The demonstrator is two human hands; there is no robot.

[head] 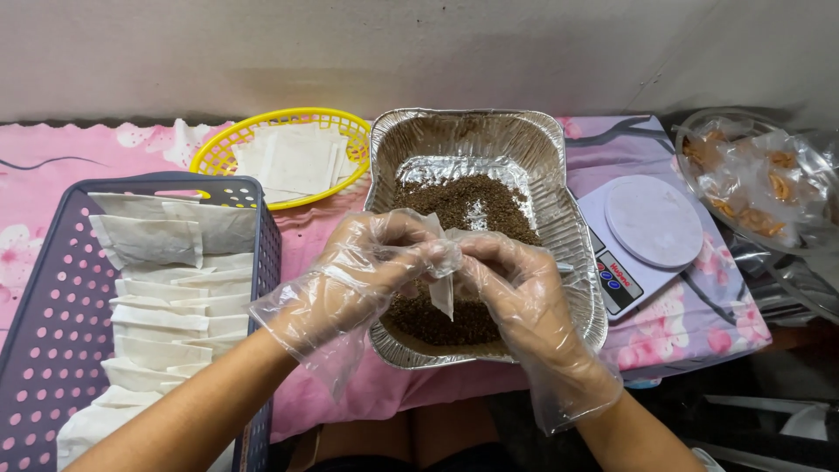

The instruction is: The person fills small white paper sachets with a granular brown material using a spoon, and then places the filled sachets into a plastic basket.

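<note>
Both my hands wear loose clear plastic gloves and meet over a foil tray (559, 210) that holds brown granules (476, 205). My left hand (358, 275) and my right hand (516, 293) pinch a small white paper sachet (442, 293) between their fingertips. The sachet hangs down from the fingers above the near part of the tray. Whether anything is inside the sachet cannot be seen.
A dark blue perforated basket (52, 323) at left holds several white sachets in a row. A yellow basket (236, 144) behind it holds flat empty sachets. A white kitchen scale (651, 223) stands right of the tray. A clear bowl (752, 175) of wrapped items sits far right. Pink floral cloth covers the table.
</note>
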